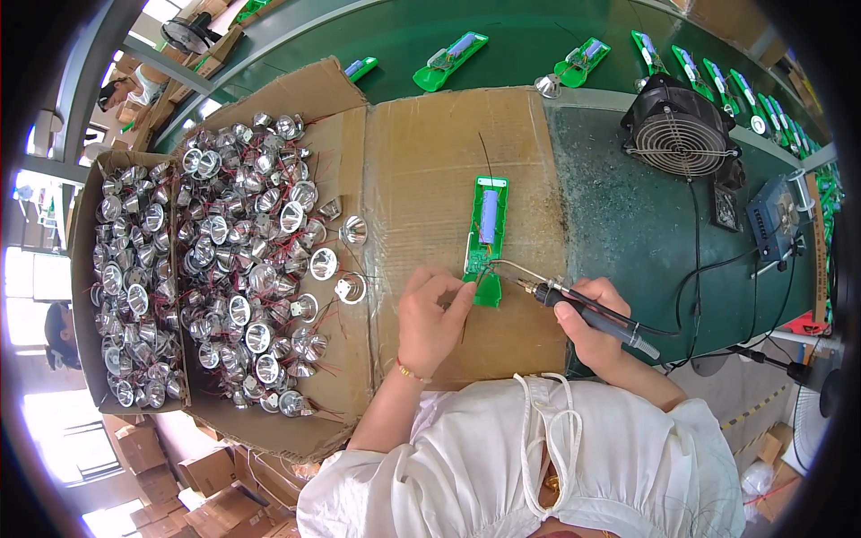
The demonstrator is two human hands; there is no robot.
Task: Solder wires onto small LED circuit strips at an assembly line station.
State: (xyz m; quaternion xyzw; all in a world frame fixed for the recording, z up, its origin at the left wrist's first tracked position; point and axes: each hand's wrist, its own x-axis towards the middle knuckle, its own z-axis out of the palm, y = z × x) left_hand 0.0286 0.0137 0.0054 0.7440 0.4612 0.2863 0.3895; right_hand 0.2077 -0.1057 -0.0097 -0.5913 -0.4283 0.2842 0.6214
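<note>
On the cardboard in front of me lies an open green plastic housing (488,292) holding a purple cylindrical battery (489,217) and a small green circuit board (479,257). A dark wire sticks out past its far end. My left hand (431,309) is closed in a pinch on a thin wire at the housing's left edge, beside the board. In my right hand (596,327) is a soldering iron (583,310), with a thin curved metal tube along it. Its tip points left at the board; whether it touches cannot be made out.
At left, a cardboard box (356,148) holds many silver reflector cups (260,273) with red wires; a few lie at its right edge. A black fan (679,143) and a blue soldering station (773,220) stand right, with cables. More green housings (451,61) line the far bench.
</note>
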